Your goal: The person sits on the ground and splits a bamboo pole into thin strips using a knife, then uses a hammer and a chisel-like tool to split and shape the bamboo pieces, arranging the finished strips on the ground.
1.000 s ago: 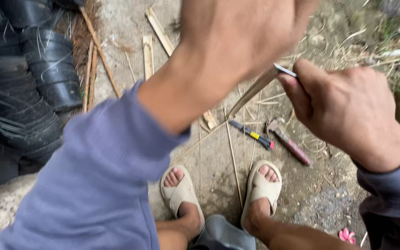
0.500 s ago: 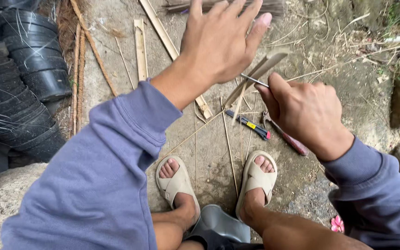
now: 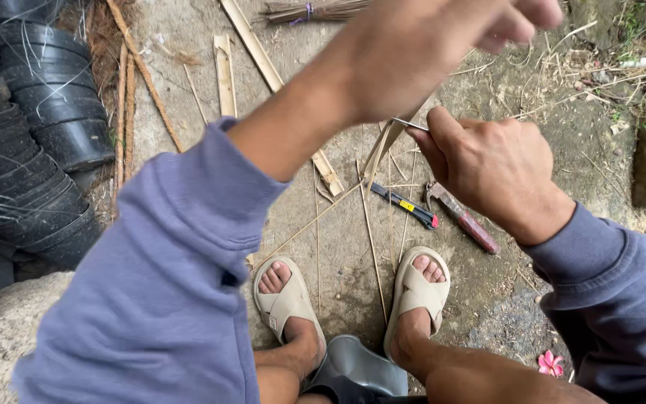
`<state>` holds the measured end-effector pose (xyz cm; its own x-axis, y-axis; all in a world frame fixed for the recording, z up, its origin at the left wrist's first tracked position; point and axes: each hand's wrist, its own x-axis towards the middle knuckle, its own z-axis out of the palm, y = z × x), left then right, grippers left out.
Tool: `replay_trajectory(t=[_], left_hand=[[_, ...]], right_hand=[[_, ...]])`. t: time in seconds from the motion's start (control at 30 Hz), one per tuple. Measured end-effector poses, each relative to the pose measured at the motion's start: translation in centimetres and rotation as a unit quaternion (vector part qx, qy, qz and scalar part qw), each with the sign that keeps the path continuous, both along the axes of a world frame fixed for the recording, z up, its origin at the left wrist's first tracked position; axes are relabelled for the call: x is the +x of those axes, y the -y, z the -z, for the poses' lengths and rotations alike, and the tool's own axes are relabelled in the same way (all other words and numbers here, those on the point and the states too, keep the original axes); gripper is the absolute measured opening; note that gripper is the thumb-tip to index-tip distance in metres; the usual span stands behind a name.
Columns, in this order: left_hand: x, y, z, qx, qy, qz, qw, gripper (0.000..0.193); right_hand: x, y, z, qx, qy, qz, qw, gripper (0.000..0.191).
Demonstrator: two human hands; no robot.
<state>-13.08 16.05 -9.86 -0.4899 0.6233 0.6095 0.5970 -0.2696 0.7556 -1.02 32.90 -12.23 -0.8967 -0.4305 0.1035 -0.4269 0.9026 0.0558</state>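
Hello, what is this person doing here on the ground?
A seated person works on a thin bamboo strip. The right hand presses a small blade against it, while the left hand is raised above. A screwdriver and a red-handled tool lie on the ground by the sandals.

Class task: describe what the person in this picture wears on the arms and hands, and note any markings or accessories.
Both arms are covered by loose, soft lavender-blue long sleeves. The left sleeve is pushed up, leaving the forearm bare; the right sleeve ends at the wrist in a plain cuff. The left hand and right hand are bare: no gloves, rings, watch or wristbands visible. The sleeves show no print or markings.
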Motion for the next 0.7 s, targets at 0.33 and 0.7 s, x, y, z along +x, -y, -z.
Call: replay_trajectory(t=[0.33, 0.7], left_hand=[[0.1, -1.4, 2.4, -0.049, 0.022, -0.015, 0.998, 0.089], [-3.2, 0.1, 5.5, -0.149, 0.021, -0.09, 0.984, 0.066]], right_hand=[[-1.4, 0.3, 1.4, 0.07, 0.043, 0.03, 0.996, 0.043], [-2.2, 1.2, 0.6, 0.068, 0.074, 0.047, 0.994, 0.045]])
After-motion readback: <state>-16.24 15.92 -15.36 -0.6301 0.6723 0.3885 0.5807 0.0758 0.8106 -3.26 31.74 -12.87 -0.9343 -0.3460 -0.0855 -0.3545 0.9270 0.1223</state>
